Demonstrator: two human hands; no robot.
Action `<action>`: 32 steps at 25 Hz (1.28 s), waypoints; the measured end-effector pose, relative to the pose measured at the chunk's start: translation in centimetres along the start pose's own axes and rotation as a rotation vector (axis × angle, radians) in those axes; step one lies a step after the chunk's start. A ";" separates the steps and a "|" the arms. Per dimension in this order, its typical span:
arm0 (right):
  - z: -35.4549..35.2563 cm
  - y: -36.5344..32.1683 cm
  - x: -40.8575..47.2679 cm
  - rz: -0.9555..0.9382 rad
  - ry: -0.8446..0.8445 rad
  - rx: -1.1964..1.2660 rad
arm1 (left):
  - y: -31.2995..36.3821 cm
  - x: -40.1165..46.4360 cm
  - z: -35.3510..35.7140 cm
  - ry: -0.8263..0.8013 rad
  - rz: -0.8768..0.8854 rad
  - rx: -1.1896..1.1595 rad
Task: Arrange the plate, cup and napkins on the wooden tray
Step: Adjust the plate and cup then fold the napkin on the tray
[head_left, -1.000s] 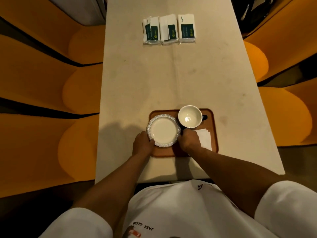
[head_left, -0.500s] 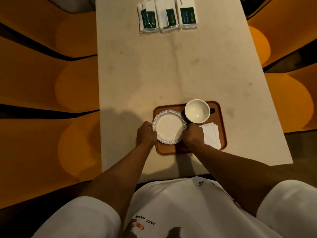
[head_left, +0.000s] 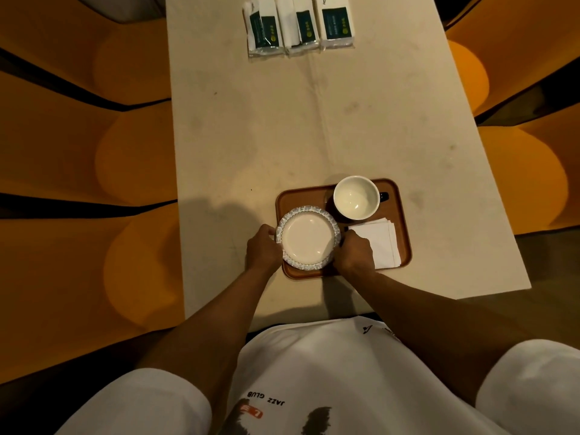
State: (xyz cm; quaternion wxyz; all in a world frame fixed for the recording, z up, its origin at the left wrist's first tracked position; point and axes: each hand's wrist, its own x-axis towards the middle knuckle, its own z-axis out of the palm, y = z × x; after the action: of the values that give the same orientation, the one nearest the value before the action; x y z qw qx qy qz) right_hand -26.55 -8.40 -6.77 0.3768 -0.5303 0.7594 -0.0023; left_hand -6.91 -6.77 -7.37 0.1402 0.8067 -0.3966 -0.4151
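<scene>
A brown wooden tray (head_left: 398, 208) lies near the table's front edge. On its left part sits a white plate (head_left: 307, 237) with a patterned blue-grey rim, overhanging the tray's left edge slightly. My left hand (head_left: 263, 248) grips the plate's left rim and my right hand (head_left: 354, 255) grips its right rim. A white cup (head_left: 356, 197) with a dark handle stands empty at the tray's back right. White folded napkins (head_left: 384, 243) lie at the tray's front right, partly under my right hand.
Three napkin packs (head_left: 299, 25) with green labels lie side by side at the far end of the beige table (head_left: 282, 136). Orange cushioned seats (head_left: 94, 158) flank the table on both sides.
Both hands have stayed on the plate's rim. The plate has barely shifted on the tray; the view has mostly moved with my head.
</scene>
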 end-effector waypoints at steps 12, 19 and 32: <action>-1.0 0.9 -0.9 -0.042 0.049 0.004 | 0.1 -1.2 0.3 0.080 0.032 0.079; -6.7 3.2 2.3 -0.034 0.369 0.286 | 9.2 -0.3 2.2 -0.101 -0.027 -0.460; -11.3 2.5 9.3 -0.214 -0.078 0.482 | 14.9 -1.2 7.1 -0.132 -0.347 -0.877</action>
State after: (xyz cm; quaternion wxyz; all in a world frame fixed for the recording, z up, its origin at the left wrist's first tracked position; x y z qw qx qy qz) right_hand -36.46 -19.31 -5.00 0.5188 -0.5022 0.6616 -0.2023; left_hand -20.68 -14.75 -2.80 0.3707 0.6977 -0.0512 -0.6109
